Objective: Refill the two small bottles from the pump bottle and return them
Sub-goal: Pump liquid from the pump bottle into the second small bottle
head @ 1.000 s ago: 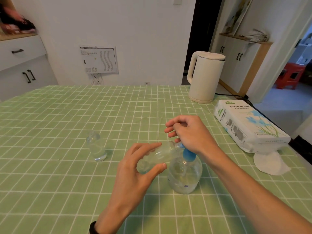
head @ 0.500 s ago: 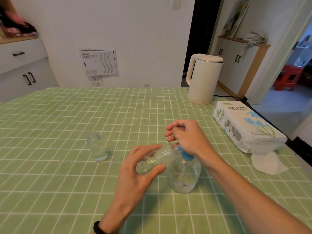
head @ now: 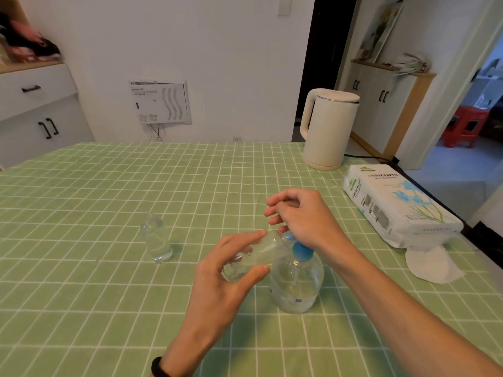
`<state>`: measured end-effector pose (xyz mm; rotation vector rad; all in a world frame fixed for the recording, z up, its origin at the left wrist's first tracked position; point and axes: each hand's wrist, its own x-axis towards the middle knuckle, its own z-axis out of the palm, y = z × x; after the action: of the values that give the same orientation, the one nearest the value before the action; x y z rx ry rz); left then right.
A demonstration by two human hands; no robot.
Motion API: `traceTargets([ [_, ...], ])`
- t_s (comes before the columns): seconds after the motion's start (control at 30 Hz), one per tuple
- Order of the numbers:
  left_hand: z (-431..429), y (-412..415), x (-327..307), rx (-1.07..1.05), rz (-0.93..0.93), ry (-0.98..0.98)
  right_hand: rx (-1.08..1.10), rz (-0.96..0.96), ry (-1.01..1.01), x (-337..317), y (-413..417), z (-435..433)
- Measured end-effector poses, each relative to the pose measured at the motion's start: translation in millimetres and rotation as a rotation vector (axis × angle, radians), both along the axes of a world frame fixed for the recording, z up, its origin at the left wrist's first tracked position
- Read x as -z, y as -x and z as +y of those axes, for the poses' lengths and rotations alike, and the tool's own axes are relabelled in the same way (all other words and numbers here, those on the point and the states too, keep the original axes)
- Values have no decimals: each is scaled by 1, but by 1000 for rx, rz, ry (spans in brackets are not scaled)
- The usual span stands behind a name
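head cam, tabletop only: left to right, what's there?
Standing small bottle → left hand holding the tilted small bottle → pump bottle → kettle → tissue pack. Right hand over the pump overlaps, so left out.

Left hand (head: 217, 281) grips a small bottle (head: 250, 257) tilted against the pump bottle (head: 296, 284) — right hand (head: 302, 219) sits on the pump top, blocking from above and right. Left of the grip: a second small bottle (head: 156, 240) stands upright, well apart, bare cloth between. Beyond the grip open table; kettle (head: 326, 129) and tissue pack (head: 394, 205) crowd the far right — tissue (head: 430, 265) by the edge.
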<state>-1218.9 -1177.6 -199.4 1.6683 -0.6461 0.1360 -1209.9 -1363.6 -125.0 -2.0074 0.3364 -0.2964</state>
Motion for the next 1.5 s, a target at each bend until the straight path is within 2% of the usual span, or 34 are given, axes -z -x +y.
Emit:
traceTargets([
  [0.2, -1, -2, 9, 8, 30, -18, 8, 38, -10, 10, 0, 0],
  [0.67, 0, 0, -2, -6, 2, -17, 9, -17, 36, -2, 0, 2],
  [1.03, -1, 1, 6, -2, 16, -21, 12, 57, -41, 8, -1, 1],
  [1.5, 1, 2, 0, -6, 14, -26, 12, 11, 56, -2, 0, 2],
])
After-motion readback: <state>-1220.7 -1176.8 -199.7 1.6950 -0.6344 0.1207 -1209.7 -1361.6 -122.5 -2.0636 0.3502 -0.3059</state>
